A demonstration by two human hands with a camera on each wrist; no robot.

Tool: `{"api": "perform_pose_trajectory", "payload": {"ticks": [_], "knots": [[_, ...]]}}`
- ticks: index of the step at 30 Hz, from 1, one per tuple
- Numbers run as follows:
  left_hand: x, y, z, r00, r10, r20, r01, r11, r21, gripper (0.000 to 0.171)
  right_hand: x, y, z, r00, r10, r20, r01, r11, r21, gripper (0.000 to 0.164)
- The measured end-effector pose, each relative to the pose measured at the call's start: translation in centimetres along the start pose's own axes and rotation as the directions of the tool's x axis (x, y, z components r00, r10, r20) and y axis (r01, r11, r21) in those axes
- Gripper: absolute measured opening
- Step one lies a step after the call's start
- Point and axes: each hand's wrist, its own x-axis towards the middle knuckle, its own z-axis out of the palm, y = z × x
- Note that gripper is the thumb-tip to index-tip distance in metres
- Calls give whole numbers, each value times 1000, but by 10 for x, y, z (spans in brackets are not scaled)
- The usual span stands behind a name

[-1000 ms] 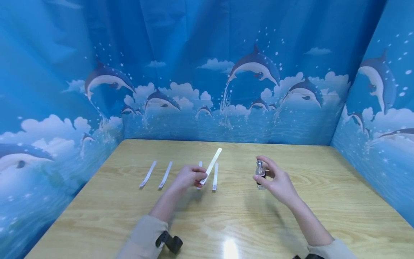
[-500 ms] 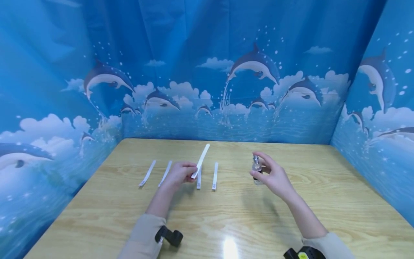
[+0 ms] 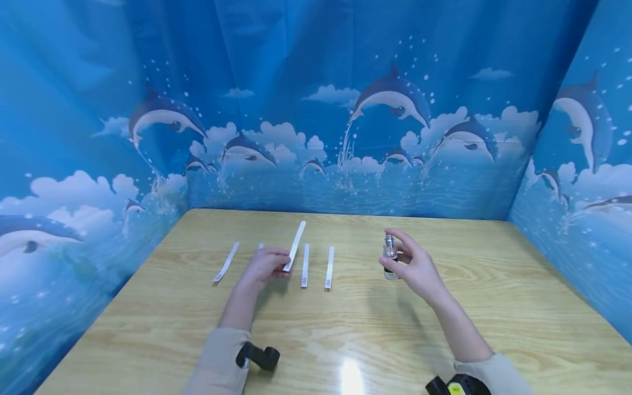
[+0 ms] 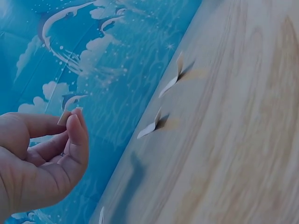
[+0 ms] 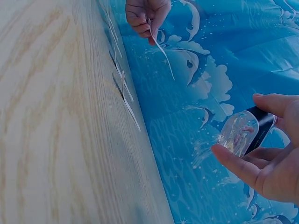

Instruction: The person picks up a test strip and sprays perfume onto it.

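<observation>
1. Pinching a white paper strip (image 3: 295, 246) between the thumb and fingers of the left hand (image 3: 265, 266), holding it aloft over the wooden table (image 3: 345, 323) with its free end slanting up and away
2. Partly covering the second strip from the left (image 3: 260, 246) with that same hand in the head view
3. Grasping a small glass bottle (image 3: 390, 258) in the right hand (image 3: 417, 271), resting one finger on its silver top (image 3: 389, 239) and bracing the thumb against its side
4. Holding that bottle roughly upright in the air, to the right of all the strips and well apart from the pinched one
5. Having the leftmost strip (image 3: 226, 263) on the table beyond the left hand, and the third strip (image 3: 305, 266) and fourth strip (image 3: 329, 267) side by side between both hands
6. Wearing light sleeves (image 3: 217, 362) and black wrist devices (image 3: 258, 356), facing a blue dolphin-print curtain (image 3: 276, 55)
</observation>
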Motion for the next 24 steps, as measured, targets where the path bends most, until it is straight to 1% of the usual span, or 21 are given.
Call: {"api": "perform_pose_trajectory", "payload": {"ticks": [6, 11, 16, 24], "knots": [[-1, -1, -5, 998, -14, -57, 15, 1000, 16, 27, 0, 1, -1, 1000, 4, 2, -4, 1000, -2, 62], [0, -5, -8, 993, -54, -109, 57, 998, 19, 26, 0, 4, -3, 1000, 21, 2, -21, 1000, -10, 62], [0, -8, -11, 988, -75, -138, 78, 997, 22, 26, 0, 4, -3, 999, 37, 5, -37, 999, -10, 63], [-2, -9, -14, 980, -87, -181, 99, 993, 58, 29, 0, 1, -5, 1000, 9, -10, -9, 1000, -23, 61]]}}
